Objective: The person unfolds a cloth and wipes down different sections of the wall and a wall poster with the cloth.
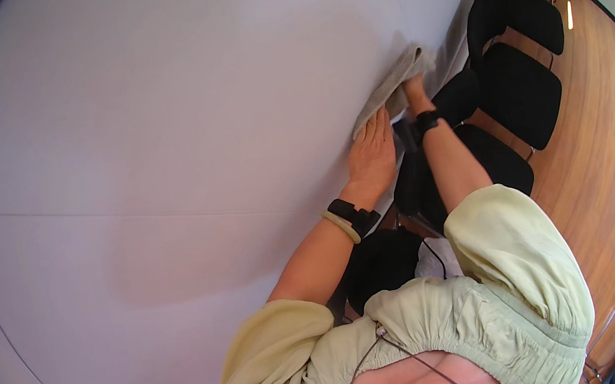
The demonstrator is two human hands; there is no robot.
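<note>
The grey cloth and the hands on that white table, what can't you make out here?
Head view only:
- Right hand: fingers hidden by the grey cloth, so its grip cannot be told.
- Cloth's underside and the table edge beneath it: covered.
- Left hand: palm side hidden, lying flat on the white table.
- Black chairs: legs hidden by their seats.

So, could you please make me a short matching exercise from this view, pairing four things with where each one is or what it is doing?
Things:
1. left hand
2. right hand
3. grey cloth
4. black chairs

Places or states:
A. lying along the edge of the white table
B. lined up beside the table on the wooden floor
C. flat, palm down, at the near end of the cloth
D. gripping the cloth at the table edge

Pairs: 1-C, 2-D, 3-A, 4-B
</note>
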